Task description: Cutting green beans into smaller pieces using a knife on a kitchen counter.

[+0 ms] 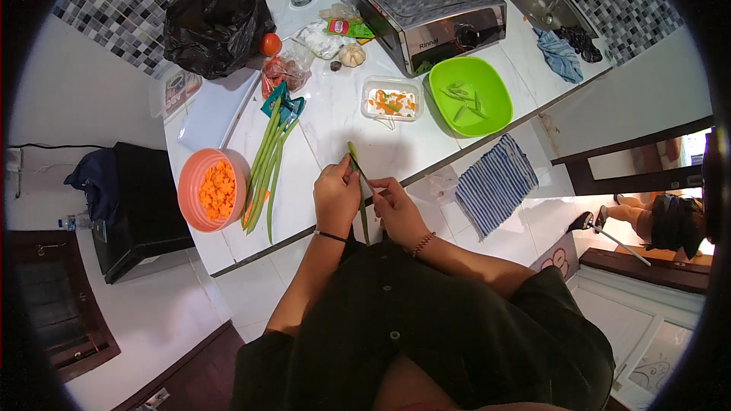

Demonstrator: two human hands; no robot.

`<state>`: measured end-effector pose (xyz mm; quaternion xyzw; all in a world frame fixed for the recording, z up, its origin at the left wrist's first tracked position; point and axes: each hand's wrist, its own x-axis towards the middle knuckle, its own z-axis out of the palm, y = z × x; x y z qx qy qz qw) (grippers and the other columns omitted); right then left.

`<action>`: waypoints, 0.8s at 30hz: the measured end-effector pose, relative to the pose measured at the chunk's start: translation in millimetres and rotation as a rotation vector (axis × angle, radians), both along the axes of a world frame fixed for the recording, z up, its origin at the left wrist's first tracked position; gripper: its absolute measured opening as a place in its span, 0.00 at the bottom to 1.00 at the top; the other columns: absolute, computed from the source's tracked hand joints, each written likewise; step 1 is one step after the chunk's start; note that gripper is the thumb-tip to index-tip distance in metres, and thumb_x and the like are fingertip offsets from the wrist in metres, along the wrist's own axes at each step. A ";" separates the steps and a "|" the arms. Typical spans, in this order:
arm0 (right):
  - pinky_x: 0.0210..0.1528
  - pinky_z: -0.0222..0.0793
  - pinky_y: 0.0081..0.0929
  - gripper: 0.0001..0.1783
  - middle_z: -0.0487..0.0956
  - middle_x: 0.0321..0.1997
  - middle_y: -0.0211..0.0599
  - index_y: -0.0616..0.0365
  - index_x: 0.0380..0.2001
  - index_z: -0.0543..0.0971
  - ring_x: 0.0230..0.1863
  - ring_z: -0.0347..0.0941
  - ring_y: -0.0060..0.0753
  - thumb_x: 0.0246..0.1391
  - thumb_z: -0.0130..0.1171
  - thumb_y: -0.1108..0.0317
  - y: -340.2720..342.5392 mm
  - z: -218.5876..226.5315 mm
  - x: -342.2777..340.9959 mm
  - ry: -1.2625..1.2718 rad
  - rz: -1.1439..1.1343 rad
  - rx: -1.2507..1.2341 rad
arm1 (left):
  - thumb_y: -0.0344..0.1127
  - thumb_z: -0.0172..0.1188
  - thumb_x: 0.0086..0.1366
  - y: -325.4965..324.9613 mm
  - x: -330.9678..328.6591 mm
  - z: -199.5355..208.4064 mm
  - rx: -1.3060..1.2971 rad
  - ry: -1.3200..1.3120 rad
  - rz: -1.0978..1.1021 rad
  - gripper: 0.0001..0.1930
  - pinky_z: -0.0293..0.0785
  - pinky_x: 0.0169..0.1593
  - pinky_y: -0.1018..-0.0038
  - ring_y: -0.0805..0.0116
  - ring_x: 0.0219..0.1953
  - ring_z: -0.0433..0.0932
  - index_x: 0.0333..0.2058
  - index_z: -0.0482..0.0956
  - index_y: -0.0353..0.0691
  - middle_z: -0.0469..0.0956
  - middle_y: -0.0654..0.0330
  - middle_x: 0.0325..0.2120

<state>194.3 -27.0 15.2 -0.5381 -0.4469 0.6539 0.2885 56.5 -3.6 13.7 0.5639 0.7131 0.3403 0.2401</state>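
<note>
Close to the counter's front edge, my left hand (335, 196) is closed around a long green bean (364, 222), whose tip points up past my fingers. My right hand (399, 209) grips a small knife (368, 183), its thin blade against the bean and its handle mostly hidden in my fingers. More whole long beans (266, 160) lie in a bunch to the left. Beyond my right hand, a lime-green bowl (496, 84) holds several cut bean pieces (466, 97). A clear plastic container (417, 99) with orange and green scraps stands beside that bowl.
A salmon-coloured bowl (185, 202) of diced carrot sits at the counter's left end. Behind are a black plastic bag (213, 19), a tomato (270, 44), garlic (352, 55) and a gas stove (457, 27). A striped cloth (496, 183) lies right. Another person's legs (632, 217) show at the doorway.
</note>
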 end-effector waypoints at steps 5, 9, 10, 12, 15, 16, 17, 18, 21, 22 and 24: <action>0.22 0.59 0.16 0.13 0.69 0.23 0.24 0.49 0.50 0.69 0.21 0.60 0.14 0.63 0.47 0.65 -9.4 4.7 4.8 -0.030 0.006 -0.015 | 0.27 0.61 0.53 -0.9 2.2 1.4 -0.011 -0.049 0.044 0.18 0.73 0.34 0.71 0.61 0.27 0.77 0.45 0.78 0.33 0.77 0.50 0.26; 0.21 0.59 0.17 0.13 0.68 0.22 0.25 0.51 0.49 0.69 0.20 0.61 0.15 0.62 0.47 0.66 -17.9 3.8 17.2 0.018 0.019 -0.077 | 0.28 0.62 0.53 0.0 1.2 -1.7 0.020 -0.032 0.039 0.19 0.73 0.33 0.72 0.64 0.26 0.76 0.46 0.78 0.33 0.77 0.52 0.25; 0.21 0.57 0.14 0.13 0.68 0.22 0.24 0.50 0.49 0.69 0.19 0.60 0.13 0.62 0.47 0.66 -18.7 3.3 19.5 0.031 0.014 -0.074 | 0.28 0.61 0.53 0.3 2.6 1.8 -0.011 -0.064 0.054 0.19 0.73 0.34 0.71 0.61 0.27 0.77 0.45 0.78 0.33 0.77 0.51 0.26; 0.21 0.57 0.14 0.13 0.68 0.22 0.24 0.50 0.49 0.69 0.19 0.59 0.13 0.62 0.47 0.66 -17.2 6.9 22.7 0.042 0.024 -0.091 | 0.29 0.60 0.53 1.2 3.9 2.4 -0.042 -0.098 0.065 0.19 0.74 0.35 0.69 0.58 0.28 0.77 0.45 0.78 0.33 0.77 0.51 0.26; 0.22 0.59 0.16 0.13 0.68 0.22 0.25 0.51 0.49 0.69 0.21 0.60 0.14 0.62 0.47 0.67 -11.8 5.7 25.8 0.072 0.027 -0.098 | 0.29 0.60 0.52 5.8 -1.6 0.8 -0.019 -0.078 0.078 0.18 0.74 0.34 0.69 0.59 0.26 0.78 0.44 0.78 0.32 0.78 0.51 0.24; 0.24 0.61 0.18 0.13 0.68 0.23 0.26 0.52 0.49 0.69 0.22 0.62 0.15 0.61 0.47 0.67 -11.0 4.4 26.9 0.087 0.011 -0.094 | 0.28 0.60 0.52 9.1 -3.6 -0.3 -0.004 -0.110 0.116 0.17 0.74 0.33 0.69 0.58 0.25 0.78 0.43 0.78 0.32 0.78 0.52 0.23; 0.24 0.61 0.18 0.13 0.68 0.23 0.26 0.52 0.49 0.69 0.22 0.62 0.15 0.61 0.47 0.67 -9.9 5.2 27.4 0.087 0.014 -0.091 | 0.28 0.60 0.52 12.4 -5.9 -0.8 0.012 -0.141 0.154 0.16 0.74 0.33 0.69 0.58 0.24 0.78 0.42 0.78 0.32 0.78 0.52 0.22; 0.25 0.62 0.19 0.14 0.69 0.23 0.27 0.52 0.50 0.69 0.23 0.62 0.15 0.61 0.47 0.68 -8.3 6.1 27.5 0.089 0.029 -0.054 | 0.28 0.60 0.52 15.3 -8.5 -0.3 0.023 -0.135 0.178 0.15 0.74 0.31 0.68 0.59 0.23 0.78 0.40 0.78 0.33 0.78 0.53 0.22; 0.27 0.63 0.20 0.16 0.70 0.24 0.27 0.53 0.51 0.69 0.24 0.63 0.17 0.60 0.46 0.69 -5.0 4.9 29.1 0.103 0.103 0.054 | 0.27 0.60 0.54 14.9 -10.8 3.6 -0.007 -0.055 0.136 0.12 0.72 0.29 0.76 0.71 0.22 0.76 0.39 0.78 0.33 0.79 0.58 0.21; 0.28 0.63 0.20 0.16 0.70 0.24 0.27 0.53 0.52 0.69 0.24 0.64 0.17 0.60 0.46 0.69 -3.5 3.2 27.9 0.118 0.153 0.126 | 0.27 0.60 0.54 14.4 -11.6 2.9 -0.004 -0.051 0.138 0.12 0.72 0.29 0.76 0.71 0.22 0.76 0.39 0.78 0.33 0.79 0.58 0.21; 0.29 0.64 0.20 0.17 0.71 0.25 0.28 0.53 0.52 0.68 0.25 0.64 0.18 0.60 0.46 0.69 0.0 2.5 28.2 0.093 0.157 0.109 | 0.29 0.60 0.53 11.0 -13.5 0.0 -0.015 -0.035 0.138 0.14 0.73 0.31 0.69 0.60 0.23 0.78 0.40 0.80 0.35 0.79 0.54 0.23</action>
